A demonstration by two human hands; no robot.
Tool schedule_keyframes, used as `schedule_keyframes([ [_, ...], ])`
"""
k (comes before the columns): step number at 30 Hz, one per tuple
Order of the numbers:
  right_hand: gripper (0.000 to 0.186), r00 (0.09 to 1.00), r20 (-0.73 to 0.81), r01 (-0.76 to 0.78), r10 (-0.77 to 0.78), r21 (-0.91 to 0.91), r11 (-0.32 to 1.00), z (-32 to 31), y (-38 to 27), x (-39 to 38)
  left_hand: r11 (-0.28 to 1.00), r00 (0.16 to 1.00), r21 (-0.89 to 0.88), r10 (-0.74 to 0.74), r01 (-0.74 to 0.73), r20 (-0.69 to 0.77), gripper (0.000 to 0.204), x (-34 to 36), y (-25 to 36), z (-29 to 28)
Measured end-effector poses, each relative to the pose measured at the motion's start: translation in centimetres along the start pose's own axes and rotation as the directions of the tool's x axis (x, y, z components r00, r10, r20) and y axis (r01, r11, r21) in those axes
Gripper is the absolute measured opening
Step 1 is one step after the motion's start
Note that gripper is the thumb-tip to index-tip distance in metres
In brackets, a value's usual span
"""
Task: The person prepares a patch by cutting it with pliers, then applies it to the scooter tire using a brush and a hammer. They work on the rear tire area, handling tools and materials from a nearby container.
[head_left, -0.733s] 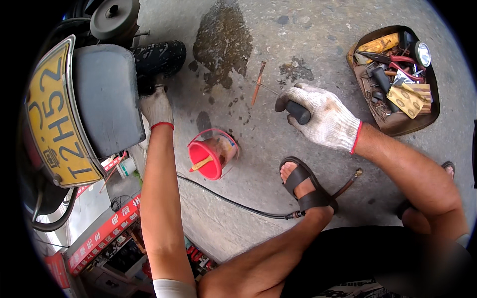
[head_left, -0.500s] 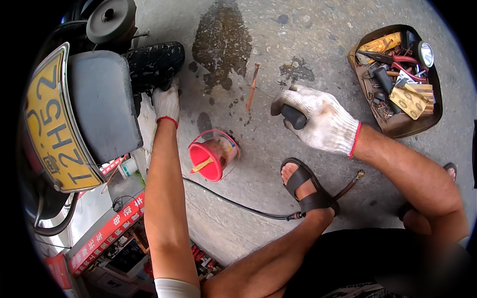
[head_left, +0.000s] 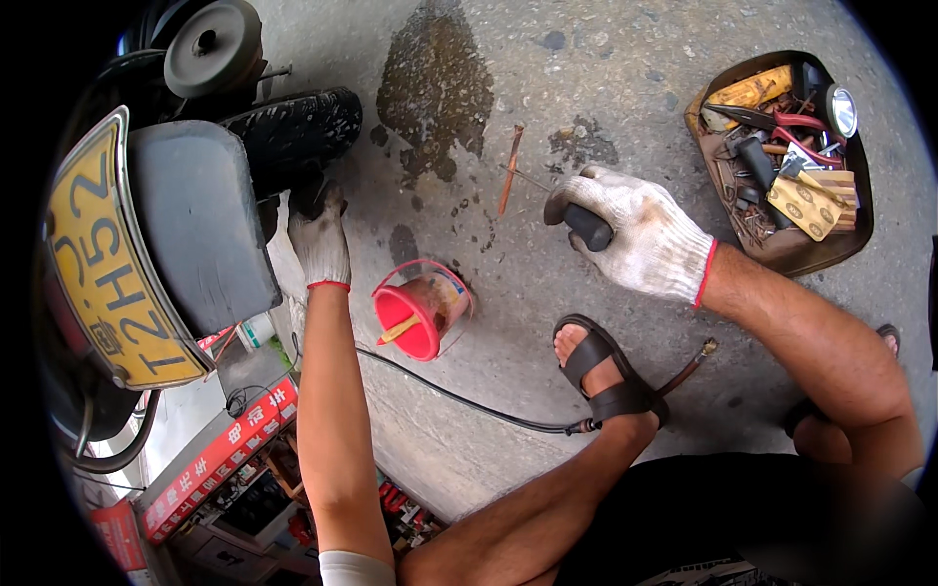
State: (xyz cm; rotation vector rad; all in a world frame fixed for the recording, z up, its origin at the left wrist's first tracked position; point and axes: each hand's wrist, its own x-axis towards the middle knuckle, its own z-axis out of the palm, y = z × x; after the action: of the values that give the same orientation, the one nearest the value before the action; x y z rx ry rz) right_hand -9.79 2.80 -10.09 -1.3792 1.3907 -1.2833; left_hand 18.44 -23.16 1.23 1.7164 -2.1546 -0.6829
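Observation:
My left hand [head_left: 320, 244], in a white knit glove with a red cuff, is at the near underside of a black tire [head_left: 308, 127] on a motorbike. Its fingers curl at the rubber and are partly hidden there. My right hand [head_left: 640, 230], gloved the same way, is closed around the black handle [head_left: 588, 228] of a tool. A thin metal shaft [head_left: 528, 178] sticks out from that fist toward the left; I cannot make out its tip. Below and behind the shaft, a rusty reddish-brown rod [head_left: 511, 171] lies on the concrete.
A red bucket [head_left: 422, 314] with a yellow-handled brush stands between my arms. A black hose [head_left: 459, 398] runs to my sandalled foot [head_left: 606, 366]. At far right sits a metal tray [head_left: 806, 256] of tools. The grey mudguard [head_left: 200, 215] and yellow plate [head_left: 107, 264] are at left.
My left hand has moved a little toward me along the tire, and the pale marks on the tire look shifted. My right hand keeps its hold on the tool, almost still.

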Motion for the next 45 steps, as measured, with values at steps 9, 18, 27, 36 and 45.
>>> schedule_keyframes([
  [9,0.028,0.999,0.023,-0.032,0.032,-0.012,0.999,-0.4,0.3,-0.1,0.986,0.874,0.003,0.151,-0.168,-0.462,0.039,-0.3,4.7,0.5],
  [18,0.029,0.994,0.088,-0.064,0.068,-0.046,0.997,0.7,-0.9,-0.4,0.999,0.964,-0.037,0.000,-0.010,-0.265,0.036,1.5,1.2,2.9],
  [27,0.030,0.996,0.084,-0.025,0.032,-0.078,0.997,0.1,-1.2,-0.3,0.997,0.996,0.008,-0.082,0.082,0.026,0.041,1.2,0.0,0.7],
  [36,0.029,1.000,0.026,0.016,-0.015,-0.060,0.998,0.1,-0.5,-0.3,0.967,0.945,-0.238,0.003,-0.086,-0.328,0.042,-1.6,5.3,0.2],
  [45,0.028,0.993,0.095,-0.069,0.073,-0.041,0.997,0.1,-0.7,-0.5,0.961,0.931,-0.265,-0.029,-0.074,-0.365,0.040,-0.3,4.3,1.2],
])
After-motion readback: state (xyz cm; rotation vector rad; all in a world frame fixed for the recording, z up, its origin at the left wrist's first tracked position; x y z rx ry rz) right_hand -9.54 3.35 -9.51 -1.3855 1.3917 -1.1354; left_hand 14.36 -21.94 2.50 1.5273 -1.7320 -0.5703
